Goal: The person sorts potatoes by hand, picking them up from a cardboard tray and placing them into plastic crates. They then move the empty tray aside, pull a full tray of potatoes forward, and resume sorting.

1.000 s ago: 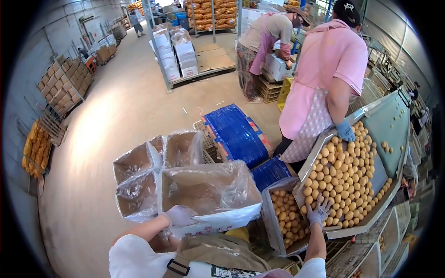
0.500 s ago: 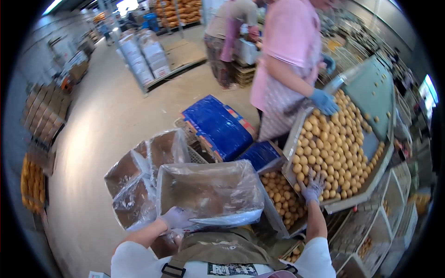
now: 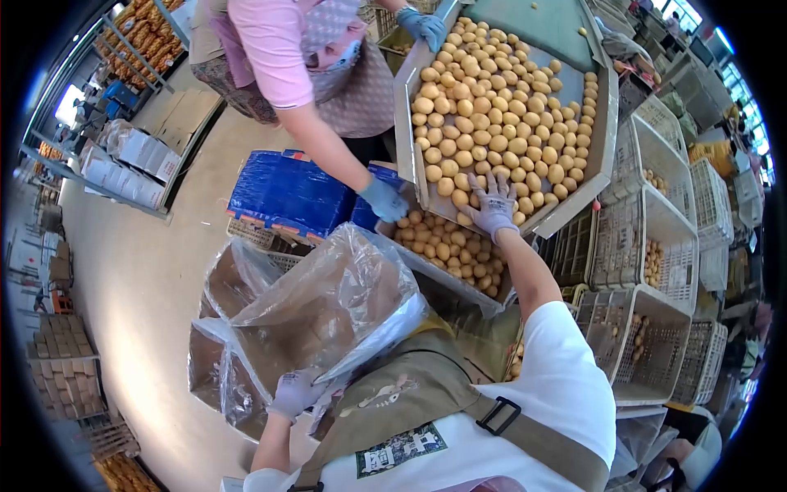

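Note:
My gloved left hand (image 3: 295, 394) is closed on the near rim of a carton lined with clear plastic (image 3: 328, 307), which tilts against my apron. Its inside shows brown cardboard. On the sorting tray's front lip, my gloved right hand (image 3: 493, 203) lies with fingers spread, touching the potatoes (image 3: 500, 123). These are small, round and yellow-brown. Just below that lip, a box of potatoes (image 3: 451, 250) stands nearly full. A co-worker's blue-gloved hand (image 3: 384, 199) reaches to its far left corner; the other blue glove (image 3: 423, 29) rests on the tray's upper edge.
More plastic-lined cartons (image 3: 213, 369) stand at my left. Behind them is a box covered in blue plastic (image 3: 287, 197). Stacked plastic crates (image 3: 648, 328) with some potatoes line the right side. The co-worker (image 3: 279, 57) stands across from me, beside the tray (image 3: 602, 148).
My view has turned right. The lined carton in my left hand has tilted. The co-worker's one hand has come down to the potato box. My right hand stays at the tray's lip.

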{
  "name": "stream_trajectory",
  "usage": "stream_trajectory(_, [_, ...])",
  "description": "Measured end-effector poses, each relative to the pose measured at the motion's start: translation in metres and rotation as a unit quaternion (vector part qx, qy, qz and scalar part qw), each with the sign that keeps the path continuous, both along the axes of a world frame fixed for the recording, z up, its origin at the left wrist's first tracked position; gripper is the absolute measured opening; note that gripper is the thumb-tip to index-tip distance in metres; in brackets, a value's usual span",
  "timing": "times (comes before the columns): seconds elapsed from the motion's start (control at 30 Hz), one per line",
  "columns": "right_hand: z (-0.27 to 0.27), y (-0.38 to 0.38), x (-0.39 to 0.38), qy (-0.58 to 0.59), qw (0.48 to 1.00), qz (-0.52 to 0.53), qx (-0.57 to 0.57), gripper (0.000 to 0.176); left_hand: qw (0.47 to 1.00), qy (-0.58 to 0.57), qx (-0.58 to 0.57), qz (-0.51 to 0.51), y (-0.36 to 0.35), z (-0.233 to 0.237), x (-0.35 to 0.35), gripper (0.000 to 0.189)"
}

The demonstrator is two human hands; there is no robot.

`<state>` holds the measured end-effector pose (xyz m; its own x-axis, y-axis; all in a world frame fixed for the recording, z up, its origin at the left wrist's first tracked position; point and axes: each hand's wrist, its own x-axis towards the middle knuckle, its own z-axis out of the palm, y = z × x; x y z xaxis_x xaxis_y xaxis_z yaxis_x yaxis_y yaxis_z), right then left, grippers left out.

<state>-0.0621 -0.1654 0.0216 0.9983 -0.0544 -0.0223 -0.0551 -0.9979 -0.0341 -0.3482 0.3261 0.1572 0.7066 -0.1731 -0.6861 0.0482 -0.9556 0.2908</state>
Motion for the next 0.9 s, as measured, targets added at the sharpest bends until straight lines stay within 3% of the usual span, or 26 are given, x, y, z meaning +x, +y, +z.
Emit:
stream_trajectory(0.27, [-0.002,-0.001,0.0,-0.003,1.0,-0.004,0.003,0.08,0.999,0.006,0.007,-0.041,0.003,-0.016,0.011,0.044])
stream_trajectory(0.47, [0.003,0.0,0.0,0.003,1.0,-0.008,0.002,0.078,0.998,0.014,-0.013,-0.059,-0.021,0.005,0.049,0.045])
stream_trajectory(0.6, [0.0,0.001,0.001,0.003,1.0,-0.011,0.002,0.077,0.997,0.063,-0.015,0.042,-0.011,-0.003,0.084,0.05])
stream_trajectory(0.7, [-0.002,0.0,0.001,0.0,1.0,-0.014,0.002,0.077,0.998,0.055,-0.022,0.0,-0.018,-0.004,0.108,0.051])
stream_trajectory(0.8, [-0.003,0.0,0.004,-0.008,1.0,-0.014,0.01,0.078,0.99,0.08,-0.01,-0.113,-0.037,-0.01,0.133,0.046])
stream_trajectory(0.9, [-0.013,-0.003,0.003,-0.031,0.999,-0.012,0.026,0.08,0.957,0.011,0.033,-0.288,-0.057,-0.042,0.162,0.045])
